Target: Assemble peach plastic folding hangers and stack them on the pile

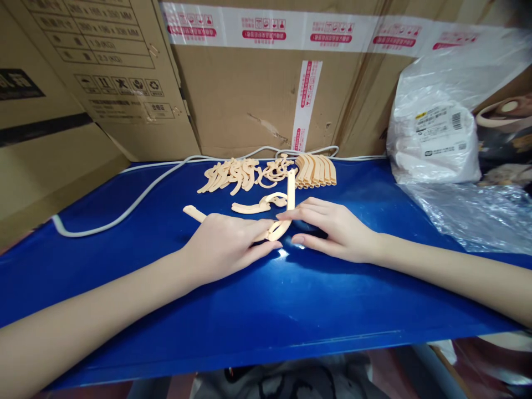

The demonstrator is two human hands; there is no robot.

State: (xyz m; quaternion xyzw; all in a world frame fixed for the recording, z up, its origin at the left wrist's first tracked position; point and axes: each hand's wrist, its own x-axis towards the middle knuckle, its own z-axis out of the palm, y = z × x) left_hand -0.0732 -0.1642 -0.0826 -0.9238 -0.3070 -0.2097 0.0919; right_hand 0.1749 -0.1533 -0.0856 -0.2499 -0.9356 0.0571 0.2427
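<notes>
Two long pale peach strips, which look like plastic or wood, meet between my hands just above the blue tabletop [316, 310]. My left hand [228, 238] is closed around one strip [193, 213], whose far end sticks out past the knuckles on the left. The second strip [291, 191], with a small hole near its top, curves down to a looped end at my left fingertips. My right hand [332, 228] has its fingers laid across this second strip, thumb lower and slightly apart. Behind my hands lies a joined curved piece [251, 208] of the same colour.
At the back are a pile of wavy strips [230, 174], some thin curved pieces [276, 170] and a neat row of curved strips [318, 169]. A white cable [137, 202] runs along the left. Cardboard boxes [249, 83] stand behind; a plastic-wrapped package [434, 138] sits at right.
</notes>
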